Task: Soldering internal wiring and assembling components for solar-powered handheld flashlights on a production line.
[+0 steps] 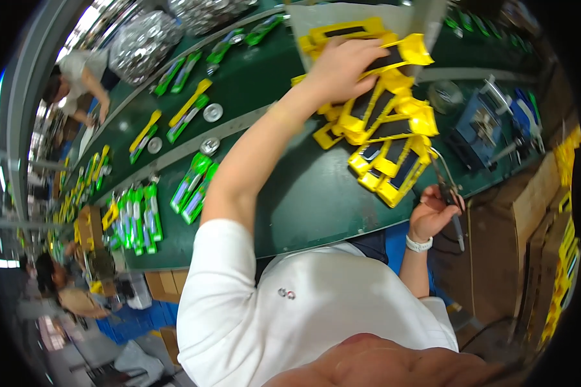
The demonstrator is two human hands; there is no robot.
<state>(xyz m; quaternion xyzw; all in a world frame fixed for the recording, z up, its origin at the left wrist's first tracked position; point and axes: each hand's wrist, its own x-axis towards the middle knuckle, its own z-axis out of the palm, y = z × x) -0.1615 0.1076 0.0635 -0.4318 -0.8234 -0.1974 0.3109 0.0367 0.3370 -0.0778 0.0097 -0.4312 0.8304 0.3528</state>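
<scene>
At the top of the green bench lies a pile of yellow plastic casings (394, 122) with dark panels in them, overlapping at several angles. My left hand (345, 68) reaches across the bench into the far part of this pile, its fingers and thumb closed around one yellow casing (390, 58). Near the front edge, to the right of the pile, my right hand (432, 213) is closed on a slim hand tool (450, 193) with a dark grip and a grey-blue rear end. What exact kind of tool it is does not show. A white band circles the right wrist.
A blue box-shaped device (478, 129) stands on the right, beside a clear round dish (445, 95). Green-and-grey strips (135, 216) lie in groups on the left. Bags of shiny metal parts (145, 45) sit farther back. Cardboard (497, 258) stands at the right. Other people work at left.
</scene>
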